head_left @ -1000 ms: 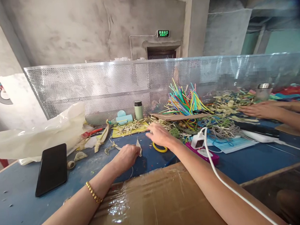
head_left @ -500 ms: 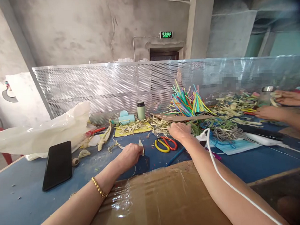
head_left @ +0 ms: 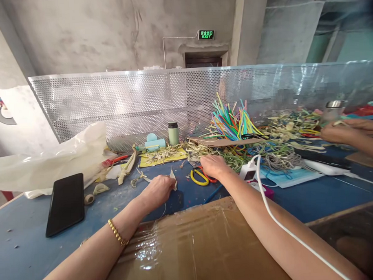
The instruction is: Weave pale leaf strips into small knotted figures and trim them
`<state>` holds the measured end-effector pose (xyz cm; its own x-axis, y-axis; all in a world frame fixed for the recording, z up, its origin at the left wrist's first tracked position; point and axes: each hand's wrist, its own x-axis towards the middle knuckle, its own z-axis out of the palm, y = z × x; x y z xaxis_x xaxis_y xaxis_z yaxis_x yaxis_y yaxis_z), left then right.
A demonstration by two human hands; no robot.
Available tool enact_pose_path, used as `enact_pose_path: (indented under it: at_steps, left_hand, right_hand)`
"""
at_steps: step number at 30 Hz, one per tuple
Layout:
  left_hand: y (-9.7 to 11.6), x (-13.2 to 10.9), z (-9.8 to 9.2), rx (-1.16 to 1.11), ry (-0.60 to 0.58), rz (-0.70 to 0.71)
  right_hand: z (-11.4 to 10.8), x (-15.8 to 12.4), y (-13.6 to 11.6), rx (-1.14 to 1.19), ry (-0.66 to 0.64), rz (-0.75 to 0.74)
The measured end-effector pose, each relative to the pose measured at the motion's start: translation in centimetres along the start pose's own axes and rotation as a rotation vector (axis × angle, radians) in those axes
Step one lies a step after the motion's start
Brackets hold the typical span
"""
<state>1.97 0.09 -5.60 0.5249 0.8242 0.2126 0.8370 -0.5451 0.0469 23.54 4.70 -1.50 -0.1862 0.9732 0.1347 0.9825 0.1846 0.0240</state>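
Note:
My left hand [head_left: 159, 190], wearing a gold beaded bracelet [head_left: 116, 232], is closed on a pale leaf-shaped piece [head_left: 173, 180] that stands up from its fingertips over the blue table. My right hand [head_left: 212, 167] is curled beside the pile of dry, pale-green strips [head_left: 202, 150]. Its fingertips are hidden, so what it pinches cannot be made out. Scissors with one yellow and one red handle [head_left: 200, 183] lie just beneath and left of my right hand, partly covered by it. More strip scraps [head_left: 162, 156] rest on a yellow sheet.
A taped cardboard box [head_left: 190, 250] sits before me. A black phone [head_left: 65, 204] and plastic sheeting [head_left: 52, 157] lie left. Behind are a green bottle [head_left: 173, 134] and coloured stems [head_left: 233, 122]. A white cable [head_left: 266, 204] crosses my right arm. A co-worker's hands [head_left: 336, 131] work at right.
My right hand has moved left and toward me, from the strip pile to over the scissors' red handle. My left hand keeps the pale piece in nearly the same place. The view has tilted slightly.

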Motion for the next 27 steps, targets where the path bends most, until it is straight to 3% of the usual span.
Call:
enact_pose_path:
  at_steps: [5,10,13,16,20,23,25,27]
  left_hand:
    - [-0.1,-0.1,0.2,-0.007,0.007,-0.002]
    - [0.1,-0.1,-0.1,-0.007,-0.004,-0.008]
    - [0.1,-0.1,-0.2,-0.013,-0.014,-0.017]
    - [0.0,-0.1,-0.1,-0.027,-0.012,-0.008]
    - [-0.2,0.0,0.1,-0.035,0.000,-0.003]
    - [-0.1,-0.1,0.0,-0.034,0.001,-0.005]
    - [0.0,-0.1,-0.1,-0.034,-0.007,-0.010]
    - [0.0,-0.2,-0.2,-0.033,-0.013,-0.013]
  right_hand:
    - [0.4,0.9,-0.1,-0.026,0.055,0.013]
    - [-0.8,1.0,1.3,-0.008,0.224,0.132]
    - [-1.1,1.0,2.2,0.048,0.341,0.123]
    - [-0.8,1.0,2.2,0.299,0.339,-0.012]
    - [-0.7,0.9,0.8,0.873,0.083,-0.113]
    - [-1.5,1.3,0.0,1.173,0.110,-0.191]
    - [-1.8,1.9,-0.1,1.190,0.194,-0.228]
    - [-1.5,2.3,0.3,0.987,0.295,-0.224]
